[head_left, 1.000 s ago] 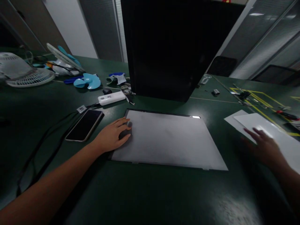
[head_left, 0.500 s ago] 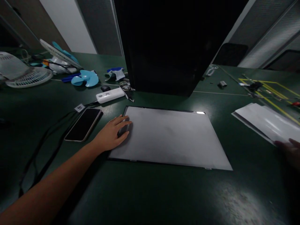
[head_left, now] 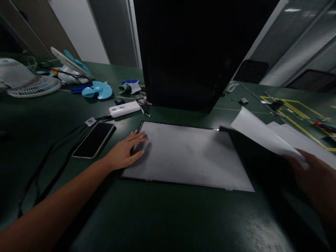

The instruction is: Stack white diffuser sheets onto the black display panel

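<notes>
A thin rectangular panel (head_left: 181, 154) with a pale grey face and a narrow dark border lies flat on the table. My left hand (head_left: 127, 150) rests on its left edge, fingers spread and holding nothing. At the right, my right hand (head_left: 312, 171) pinches the near end of a white sheet (head_left: 258, 131). This sheet is raised and slightly bent, its far corner close to the panel's right end, and it throws a shadow there. More white sheets (head_left: 309, 138) lie behind my right hand, partly covered by it.
A large black screen (head_left: 202, 59) rises behind the panel. To the left are a phone (head_left: 94, 140), a white power bank (head_left: 124, 109) with a black cord, blue fan blades (head_left: 97, 90) and fan guards (head_left: 36, 86). Yellow frame strips (head_left: 296, 112) and a small metal piece (head_left: 243, 101) lie right.
My right hand has lifted one white sheet off the others and moved it left toward the panel. My left hand stays on the panel's edge. The view has shifted slightly.
</notes>
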{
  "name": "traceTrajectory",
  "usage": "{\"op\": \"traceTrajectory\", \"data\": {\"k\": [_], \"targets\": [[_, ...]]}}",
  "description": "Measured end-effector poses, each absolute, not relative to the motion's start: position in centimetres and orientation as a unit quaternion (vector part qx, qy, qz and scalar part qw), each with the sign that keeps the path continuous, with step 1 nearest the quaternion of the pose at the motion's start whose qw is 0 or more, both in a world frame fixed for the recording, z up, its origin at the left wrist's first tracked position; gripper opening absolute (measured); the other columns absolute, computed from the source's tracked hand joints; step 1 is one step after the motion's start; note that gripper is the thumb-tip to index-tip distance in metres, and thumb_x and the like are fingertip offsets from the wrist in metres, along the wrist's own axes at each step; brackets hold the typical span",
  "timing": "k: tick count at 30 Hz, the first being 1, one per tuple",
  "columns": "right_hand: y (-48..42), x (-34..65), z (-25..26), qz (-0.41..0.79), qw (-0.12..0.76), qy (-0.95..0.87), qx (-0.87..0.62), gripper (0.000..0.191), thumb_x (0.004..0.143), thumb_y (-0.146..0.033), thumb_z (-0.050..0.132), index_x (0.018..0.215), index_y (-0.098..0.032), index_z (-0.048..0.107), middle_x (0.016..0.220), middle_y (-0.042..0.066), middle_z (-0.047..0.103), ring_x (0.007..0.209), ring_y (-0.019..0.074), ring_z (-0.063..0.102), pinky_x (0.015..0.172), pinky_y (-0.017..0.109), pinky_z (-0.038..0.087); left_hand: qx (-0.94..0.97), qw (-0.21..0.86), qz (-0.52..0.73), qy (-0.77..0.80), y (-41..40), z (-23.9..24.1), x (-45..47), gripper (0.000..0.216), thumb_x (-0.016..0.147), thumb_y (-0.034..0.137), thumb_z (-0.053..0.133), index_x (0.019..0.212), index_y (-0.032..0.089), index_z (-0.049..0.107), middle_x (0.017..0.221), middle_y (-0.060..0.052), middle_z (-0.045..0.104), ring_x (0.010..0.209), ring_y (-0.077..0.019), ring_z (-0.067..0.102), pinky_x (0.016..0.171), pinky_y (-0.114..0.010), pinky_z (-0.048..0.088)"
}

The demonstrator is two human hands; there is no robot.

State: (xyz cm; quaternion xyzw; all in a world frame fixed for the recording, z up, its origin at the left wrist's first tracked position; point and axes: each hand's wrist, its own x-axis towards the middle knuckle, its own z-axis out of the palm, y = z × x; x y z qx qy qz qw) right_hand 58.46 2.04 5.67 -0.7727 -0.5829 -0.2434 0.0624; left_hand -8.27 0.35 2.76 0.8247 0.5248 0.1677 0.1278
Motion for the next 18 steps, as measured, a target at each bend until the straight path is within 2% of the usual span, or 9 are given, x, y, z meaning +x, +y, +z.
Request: {"op": "traceTrajectory", "data": {"k": [4,7,12,18], "targets": [[-0.2,48.9,6.6,-0.159,0.088,-0.703,-0.688,0.064,0.102,-0.066,0.042,0.144,-0.024,0.066,0.133,0.013,0.071,0.114,0.0328,0.070,0.090,0.045,0.057,0.815,0.124,0.157,0.543,0.4,2.7,-8.1,0.062,0.103,0.059,0.046,0.153,0.022,0.051,0.171,-0.010,0.033,0.156,-0.0394,0.030,0.124,-0.063,0.032],[-0.6,44.2,6.0,-0.118,0.118,-0.800,-0.576,0.059,0.104,-0.061,0.043,0.140,-0.022,0.068,0.138,0.012,0.069,0.122,0.0309,0.067,0.103,0.049,0.054,0.811,0.110,0.142,0.557,0.3,2.8,-7.8,0.069,0.104,0.064,0.039,0.158,0.020,0.044,0.172,-0.012,0.031,0.156,-0.0390,0.032,0.124,-0.062,0.034],[-0.2,39.1,4.4,-0.103,0.099,-0.856,-0.497,0.058,0.104,-0.060,0.045,0.143,-0.023,0.066,0.142,0.009,0.066,0.130,0.0303,0.063,0.107,0.054,0.053,0.800,0.105,0.131,0.577,0.2,2.8,-7.5,0.078,0.105,0.069,0.030,0.163,0.017,0.036,0.173,-0.014,0.026,0.157,-0.0374,0.029,0.126,-0.058,0.030],[-1.0,34.6,3.6,-0.078,0.066,-0.884,-0.457,0.062,0.103,-0.063,0.047,0.148,-0.024,0.062,0.152,0.009,0.058,0.138,0.0312,0.057,0.109,0.054,0.052,0.801,0.101,0.113,0.579,0.3,2.6,-7.7,0.078,0.104,0.069,0.037,0.163,0.018,0.037,0.174,-0.014,0.023,0.159,-0.0379,0.025,0.125,-0.059,0.031]]}}
